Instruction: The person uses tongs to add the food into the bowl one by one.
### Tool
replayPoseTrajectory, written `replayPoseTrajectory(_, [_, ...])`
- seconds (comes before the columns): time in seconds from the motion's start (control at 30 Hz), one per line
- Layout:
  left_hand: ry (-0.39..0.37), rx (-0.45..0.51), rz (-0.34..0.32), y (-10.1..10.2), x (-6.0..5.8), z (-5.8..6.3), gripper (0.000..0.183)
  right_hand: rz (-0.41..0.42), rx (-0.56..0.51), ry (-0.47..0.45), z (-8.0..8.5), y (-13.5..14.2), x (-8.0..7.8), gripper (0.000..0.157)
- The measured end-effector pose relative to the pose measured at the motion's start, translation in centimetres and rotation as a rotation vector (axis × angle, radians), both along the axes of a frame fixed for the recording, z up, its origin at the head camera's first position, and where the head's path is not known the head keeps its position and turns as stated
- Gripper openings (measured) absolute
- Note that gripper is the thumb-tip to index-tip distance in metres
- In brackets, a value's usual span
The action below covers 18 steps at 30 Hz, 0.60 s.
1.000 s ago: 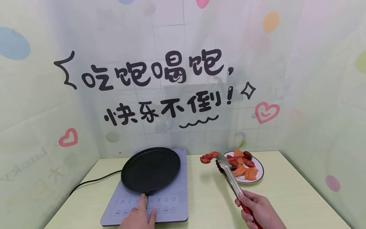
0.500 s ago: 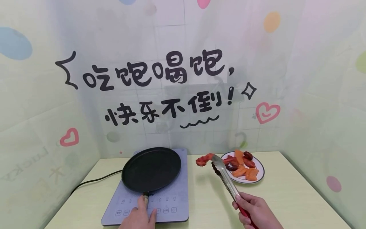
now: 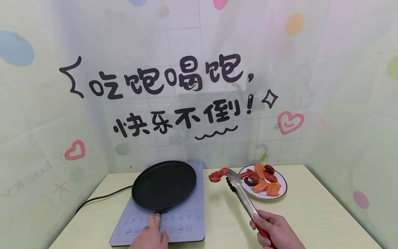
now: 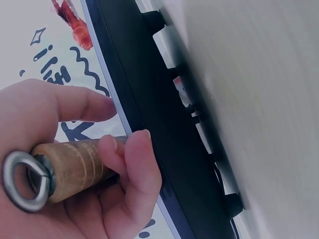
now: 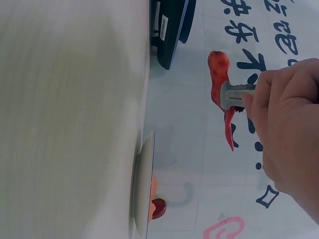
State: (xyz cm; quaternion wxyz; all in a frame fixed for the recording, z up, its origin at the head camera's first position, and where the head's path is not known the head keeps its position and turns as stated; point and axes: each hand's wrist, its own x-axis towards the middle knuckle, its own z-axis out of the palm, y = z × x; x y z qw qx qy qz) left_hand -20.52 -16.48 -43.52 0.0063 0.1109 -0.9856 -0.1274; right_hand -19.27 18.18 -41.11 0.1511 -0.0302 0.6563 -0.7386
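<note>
My left hand (image 3: 149,238) grips the wooden handle (image 4: 75,167) of a flat black frying pan (image 3: 164,185); a metal ring hangs from the handle's end. The pan rests on a grey induction cooker (image 3: 186,221), and its cooking surface is bare. On the other side, my right hand (image 3: 275,228) holds metal tongs (image 3: 244,197) by their red handles. Their tips pinch a long, wrinkled red piece of food (image 5: 218,74), raised over the table between cooker and plate. One thin end of it trails towards the plate (image 3: 282,186).
Several orange slices (image 3: 273,189) and dark red sausage-like pieces (image 3: 269,177) lie on the plate at the right. A black cord (image 3: 105,196) runs left from behind the pan. The printed wall sheet (image 3: 233,145) stands right behind the pale table (image 3: 317,207).
My right hand has carried the tongs and the red piece a little left, away from the plate towards the cooker. My left hand has slid slightly down the handle; the pan has stayed put.
</note>
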Motion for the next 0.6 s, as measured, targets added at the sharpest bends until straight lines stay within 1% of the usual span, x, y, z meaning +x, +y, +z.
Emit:
replayPoseTrajectory(0.17, [0.004,-0.002,0.006,0.08,0.02,-0.04,0.045,-0.008,0.004,-0.023,0.04,-0.02,-0.01,0.031])
replayPoseTrajectory(0.33, [0.005,-0.004,0.005,0.08,0.11,0.00,0.044,0.005,0.015,-0.024,0.17,-0.14,0.13,0.032])
replayPoseTrajectory(0.6, [0.017,-0.006,0.001,0.11,0.23,0.03,0.045,0.017,0.026,-0.053,0.18,-0.54,0.20,0.037])
